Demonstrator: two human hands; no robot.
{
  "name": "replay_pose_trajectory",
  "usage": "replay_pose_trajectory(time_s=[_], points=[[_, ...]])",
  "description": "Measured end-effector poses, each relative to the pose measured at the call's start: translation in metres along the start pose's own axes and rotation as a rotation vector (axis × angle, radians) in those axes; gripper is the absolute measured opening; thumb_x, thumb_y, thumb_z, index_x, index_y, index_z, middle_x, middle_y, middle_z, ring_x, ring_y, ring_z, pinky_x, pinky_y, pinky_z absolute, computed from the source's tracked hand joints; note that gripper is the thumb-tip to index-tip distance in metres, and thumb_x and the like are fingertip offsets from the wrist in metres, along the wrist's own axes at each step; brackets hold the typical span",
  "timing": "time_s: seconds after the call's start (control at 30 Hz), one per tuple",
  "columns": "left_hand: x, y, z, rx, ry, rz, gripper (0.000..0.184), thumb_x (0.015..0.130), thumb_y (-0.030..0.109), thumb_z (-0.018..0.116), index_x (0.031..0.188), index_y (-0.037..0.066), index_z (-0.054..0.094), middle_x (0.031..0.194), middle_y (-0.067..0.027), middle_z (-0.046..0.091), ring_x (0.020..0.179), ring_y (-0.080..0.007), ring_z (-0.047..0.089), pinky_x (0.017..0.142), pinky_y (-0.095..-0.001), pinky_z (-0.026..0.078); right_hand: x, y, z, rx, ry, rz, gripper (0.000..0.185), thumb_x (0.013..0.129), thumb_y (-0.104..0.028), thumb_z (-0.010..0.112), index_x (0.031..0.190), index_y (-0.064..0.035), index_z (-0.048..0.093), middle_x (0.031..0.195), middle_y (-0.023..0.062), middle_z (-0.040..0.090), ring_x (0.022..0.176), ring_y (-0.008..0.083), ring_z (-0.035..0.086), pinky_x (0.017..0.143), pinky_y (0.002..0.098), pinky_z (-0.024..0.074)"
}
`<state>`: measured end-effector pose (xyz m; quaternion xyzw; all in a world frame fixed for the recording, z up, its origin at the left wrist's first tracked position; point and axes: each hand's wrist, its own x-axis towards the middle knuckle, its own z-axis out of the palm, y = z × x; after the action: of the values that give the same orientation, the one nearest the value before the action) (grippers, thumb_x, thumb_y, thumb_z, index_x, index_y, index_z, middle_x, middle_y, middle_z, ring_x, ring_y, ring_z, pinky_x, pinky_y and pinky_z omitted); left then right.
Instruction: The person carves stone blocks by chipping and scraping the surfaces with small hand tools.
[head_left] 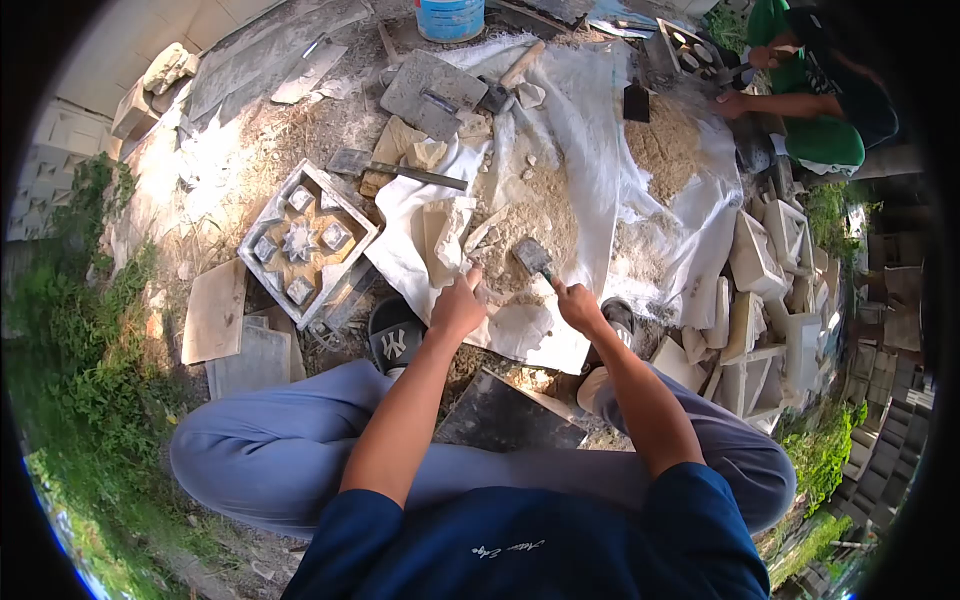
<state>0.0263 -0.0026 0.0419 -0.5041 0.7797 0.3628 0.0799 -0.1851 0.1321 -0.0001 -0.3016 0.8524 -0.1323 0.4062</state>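
My right hand (580, 308) is closed round the handle of a small trowel (531, 256). Its square blade, smeared with grey, is over crumbly sand-coloured material on a white sheet (588, 150). My left hand (459, 307) has its index finger stretched forward and the other fingers curled. That fingertip is at the lower end of a pale, angular block (447, 232); whether it touches the block I cannot tell. What the curled fingers hold, if anything, is hidden. Just right of my left hand, a pale lump (522, 328) rests on the sheet.
Left of the sheet stands a pale-framed mould (308, 243) with a star pattern. Beyond lie a long flat tool (415, 176), a hammer (510, 76) and a grey board (432, 90). Cast blocks (757, 255) are piled right. A co-worker's hand (733, 103) is at upper right.
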Motion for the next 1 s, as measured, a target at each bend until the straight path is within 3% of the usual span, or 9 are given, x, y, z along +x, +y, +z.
replay_pose_trajectory(time_s=[0.03,0.2,0.37,0.47,0.5,0.7,0.77,0.83,1.0], points=[[-0.002,-0.001,0.000,0.034,0.018,0.047,0.047,0.094,0.032,0.053,0.135,0.010,0.048,0.107,-0.0287,0.064,0.101,-0.0472,0.062,0.089,-0.0525,0.050,-0.005,-0.008,-0.009,0.001,0.001,0.002,0.071,0.100,-0.053,0.041,0.085,0.0117,0.066,0.086,0.0410,0.061,0.094,0.0557,0.060,0.086,0.0548,0.0461],[0.001,-0.005,0.008,-0.055,0.004,-0.053,0.044,0.094,0.032,0.055,0.115,-0.006,0.050,0.103,-0.0347,0.064,0.096,-0.0486,0.064,0.087,-0.0530,0.051,-0.033,-0.023,-0.011,0.143,0.151,-0.112,0.065,0.102,-0.049,0.038,0.085,0.0073,0.066,0.081,0.0384,0.059,0.087,0.0556,0.057,0.080,0.0561,0.0437],[0.006,-0.001,0.000,-0.011,-0.025,-0.043,0.045,0.095,0.032,0.052,0.130,0.004,0.048,0.107,-0.0309,0.064,0.100,-0.0472,0.063,0.088,-0.0526,0.051,-0.009,0.001,0.014,-0.056,0.033,0.040,0.076,0.100,-0.057,0.038,0.097,0.0134,0.066,0.098,0.0424,0.060,0.103,0.0554,0.058,0.094,0.0541,0.0445],[-0.001,0.003,-0.002,0.036,-0.027,-0.008,0.046,0.096,0.031,0.050,0.138,0.012,0.046,0.110,-0.0285,0.063,0.102,-0.0464,0.063,0.088,-0.0525,0.051,-0.003,-0.003,-0.006,-0.042,-0.019,0.000,0.073,0.099,-0.055,0.041,0.089,0.0119,0.067,0.091,0.0443,0.059,0.102,0.0570,0.057,0.091,0.0547,0.0451],[-0.003,0.004,-0.004,0.041,-0.042,-0.029,0.047,0.096,0.031,0.049,0.141,0.017,0.045,0.111,-0.0275,0.063,0.103,-0.0461,0.063,0.088,-0.0526,0.051,0.000,0.002,-0.009,-0.072,0.045,-0.082,0.077,0.100,-0.057,0.040,0.079,0.0131,0.065,0.078,0.0401,0.060,0.088,0.0526,0.063,0.080,0.0539,0.0473],[0.004,-0.005,0.008,-0.033,-0.060,-0.150,0.044,0.095,0.030,0.052,0.136,0.013,0.048,0.110,-0.0280,0.063,0.102,-0.0456,0.063,0.088,-0.0523,0.051,-0.026,-0.007,-0.001,0.105,0.237,-0.200,0.068,0.102,-0.050,0.041,0.078,0.0095,0.064,0.078,0.0386,0.058,0.081,0.0537,0.061,0.075,0.0550,0.0460],[-0.001,0.002,0.004,-0.055,-0.054,-0.158,0.043,0.094,0.029,0.053,0.132,0.009,0.050,0.110,-0.0283,0.063,0.102,-0.0454,0.063,0.088,-0.0523,0.050,-0.010,0.015,0.019,-0.008,0.034,-0.032,0.071,0.101,-0.052,0.042,0.080,0.0122,0.065,0.083,0.0411,0.059,0.093,0.0555,0.059,0.081,0.0554,0.0460],[-0.003,0.004,-0.003,-0.038,-0.012,-0.079,0.041,0.094,0.030,0.054,0.128,0.007,0.051,0.109,-0.0286,0.064,0.103,-0.0457,0.063,0.089,-0.0524,0.050,-0.010,0.000,0.011,-0.070,0.069,0.005,0.075,0.100,-0.055,0.042,0.080,0.0136,0.065,0.085,0.0415,0.060,0.095,0.0552,0.060,0.083,0.0548,0.0464],[-0.005,0.011,-0.011,-0.014,-0.036,-0.063,0.042,0.094,0.030,0.053,0.128,0.005,0.052,0.107,-0.0295,0.064,0.101,-0.0465,0.063,0.090,-0.0526,0.049,-0.001,-0.011,-0.020,-0.053,0.030,-0.078,0.075,0.100,-0.055,0.040,0.076,0.0114,0.064,0.076,0.0378,0.060,0.083,0.0525,0.062,0.077,0.0534,0.0468]])
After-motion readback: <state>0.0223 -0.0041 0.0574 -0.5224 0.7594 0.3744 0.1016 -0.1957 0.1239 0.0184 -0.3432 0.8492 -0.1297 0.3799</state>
